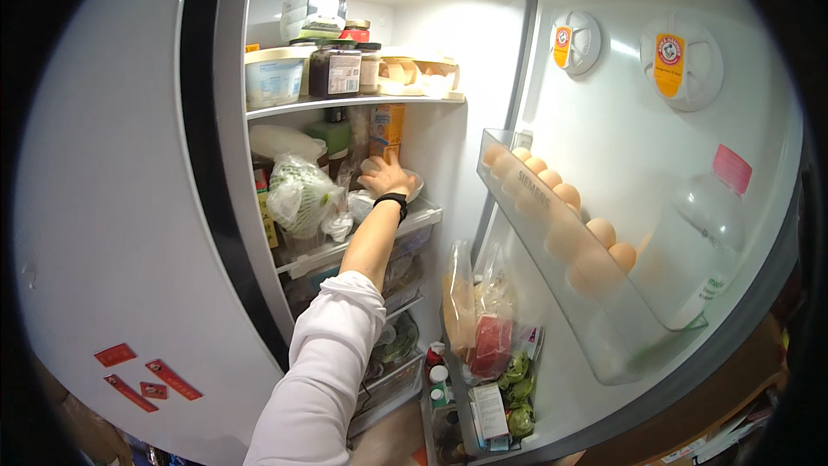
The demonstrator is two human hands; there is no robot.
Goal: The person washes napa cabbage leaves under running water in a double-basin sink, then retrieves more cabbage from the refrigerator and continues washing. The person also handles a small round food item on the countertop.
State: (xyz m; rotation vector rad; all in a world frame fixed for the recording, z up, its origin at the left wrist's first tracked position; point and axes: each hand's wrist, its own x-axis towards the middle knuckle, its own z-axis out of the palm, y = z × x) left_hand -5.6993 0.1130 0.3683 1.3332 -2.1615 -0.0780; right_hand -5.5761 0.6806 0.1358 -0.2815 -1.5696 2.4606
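My left hand (388, 176), with a black band on the wrist, reaches into the fridge's middle shelf (362, 239). Its fingers are spread over a pale round bowl (417, 186), in front of an orange box (387, 124); whether they touch the bowl is unclear. Left of the hand are a knotted clear plastic bag (362, 206) and a green-and-white produce bundle in netting and plastic (297, 197). Behind them lie a pale full bag (284, 142) and a green container (328, 137). My right hand is out of view.
The upper shelf holds a lidded tub (275, 77), a dark jar (335, 70) and an egg carton (420, 74). Eggs (566, 195) and a pink-capped bottle (698, 239) stand in the open door's bin (550, 226). Bagged food (493, 336) fills a lower bin. Drawers (394, 336) lie below.
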